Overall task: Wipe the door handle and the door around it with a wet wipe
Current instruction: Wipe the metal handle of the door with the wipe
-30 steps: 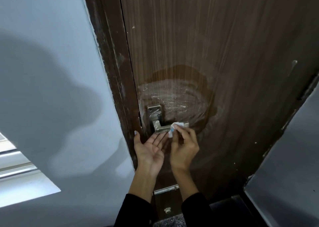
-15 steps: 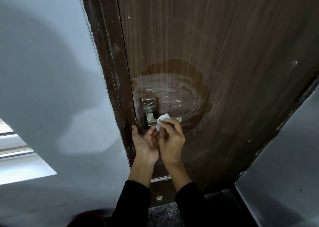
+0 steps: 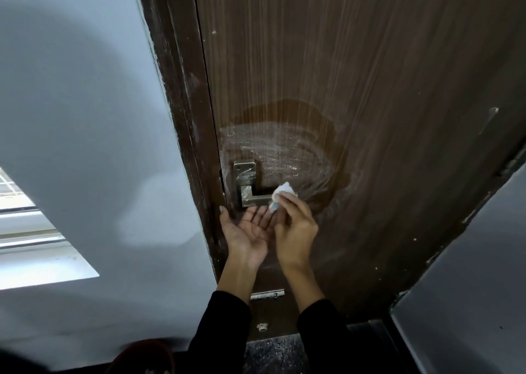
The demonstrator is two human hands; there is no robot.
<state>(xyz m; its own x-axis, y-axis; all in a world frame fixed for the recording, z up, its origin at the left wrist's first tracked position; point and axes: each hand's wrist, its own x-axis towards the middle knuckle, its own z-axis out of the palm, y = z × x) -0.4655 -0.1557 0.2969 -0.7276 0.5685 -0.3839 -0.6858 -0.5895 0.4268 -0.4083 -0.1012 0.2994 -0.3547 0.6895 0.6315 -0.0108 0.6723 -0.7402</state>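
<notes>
A person's right hand [image 3: 296, 225] pinches a small crumpled white wet wipe [image 3: 281, 190] against the free, right-hand end of a brushed-metal lever door handle [image 3: 256, 198], set low near the left edge of a dark brown wood-grain door [image 3: 370, 89]. The lever's long axis runs level across the door, from its upright rectangular backplate beside the dark door frame [image 3: 185, 117] out to the right. The wipe sits at the outer tip, just above the fingers that hold it. From there the untouched length of lever lies to the left of the right hand, toward the backplate, so the next pass looks likely to be a stroke leftward along that axis.

The left hand [image 3: 247, 231] waits palm-up and relaxed directly below the lever, holding nothing, its fingers close under the bar and beside the right hand; it is the nearer of the two to the backplate but carries no wipe.

A broad damp, streaky patch [image 3: 284, 151] already marks the door above and to the right of the handle, suggesting the surrounding panel has largely been covered. A pale grey wall [image 3: 85, 117] flanks the frame on the left.
</notes>
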